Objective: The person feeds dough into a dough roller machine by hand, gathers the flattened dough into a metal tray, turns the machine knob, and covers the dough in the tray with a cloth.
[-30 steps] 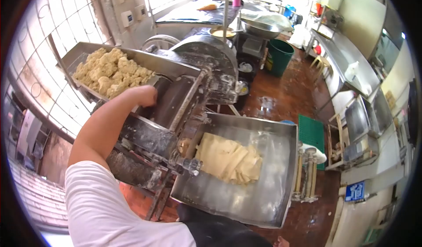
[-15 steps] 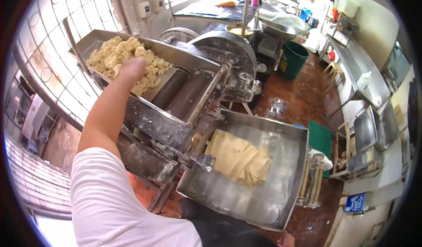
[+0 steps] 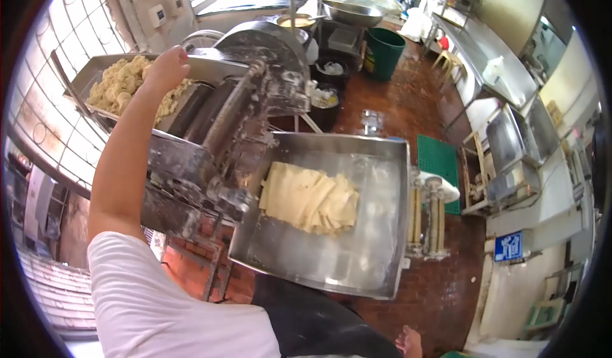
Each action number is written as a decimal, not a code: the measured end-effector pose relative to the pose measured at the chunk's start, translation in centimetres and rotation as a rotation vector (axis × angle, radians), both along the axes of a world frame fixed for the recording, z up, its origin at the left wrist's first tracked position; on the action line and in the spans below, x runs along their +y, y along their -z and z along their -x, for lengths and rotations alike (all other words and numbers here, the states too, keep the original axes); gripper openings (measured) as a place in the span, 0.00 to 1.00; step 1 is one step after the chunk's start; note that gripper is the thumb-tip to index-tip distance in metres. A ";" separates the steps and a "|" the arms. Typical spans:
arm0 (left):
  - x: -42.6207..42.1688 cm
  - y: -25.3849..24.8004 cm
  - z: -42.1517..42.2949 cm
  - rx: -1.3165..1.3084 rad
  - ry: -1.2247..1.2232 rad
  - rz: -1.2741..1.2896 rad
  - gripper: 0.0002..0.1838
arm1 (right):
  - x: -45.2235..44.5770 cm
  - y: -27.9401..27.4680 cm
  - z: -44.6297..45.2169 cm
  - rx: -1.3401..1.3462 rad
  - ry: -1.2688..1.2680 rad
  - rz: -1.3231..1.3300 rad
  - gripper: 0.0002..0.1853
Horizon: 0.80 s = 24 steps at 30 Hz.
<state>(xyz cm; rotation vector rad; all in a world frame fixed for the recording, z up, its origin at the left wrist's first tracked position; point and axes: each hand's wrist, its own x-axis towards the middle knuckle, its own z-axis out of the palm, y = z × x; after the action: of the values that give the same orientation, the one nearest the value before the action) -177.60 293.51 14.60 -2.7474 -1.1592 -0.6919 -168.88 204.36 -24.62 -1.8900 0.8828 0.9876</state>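
Observation:
My left hand (image 3: pixel 169 70) is over the hopper of a dough roller machine, its fingers curled closed. Whatever they may hold is hidden from me. Beside and below it lies a heap of crumbly pale dough (image 3: pixel 118 85) in the metal hopper (image 3: pixel 95 65). Dark rollers (image 3: pixel 203 117) sit just right of the heap. Folded sheets of flattened dough (image 3: pixel 309 198) rest in a steel tray (image 3: pixel 376 265) beside the machine. Low at the bottom edge, my right hand (image 3: pixel 409 342) hangs apart from everything, fingers loosely bent and holding nothing visible.
The machine's floury frame (image 3: pixel 178 167) stands between my left arm and the tray. A green bin (image 3: pixel 384 53) stands behind on the brown tiled floor. Steel tables (image 3: pixel 491 58) line the right wall, and a green perforated mat (image 3: pixel 438 167) lies beyond the tray.
My left hand has lifted out of the dough heap toward the hopper's back edge and rollers. The view has swung right and down, bringing more of my right hand into sight.

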 end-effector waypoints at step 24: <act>-72.1 28.5 -15.9 1.016 0.904 0.933 0.22 | -30.4 2.3 -14.7 -0.097 0.461 -0.401 0.27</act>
<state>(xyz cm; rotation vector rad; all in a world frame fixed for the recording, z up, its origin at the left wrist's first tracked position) -161.73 221.36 -13.85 -3.3565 0.1085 1.5007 -154.19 173.94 -26.88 -1.3068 0.9275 0.7167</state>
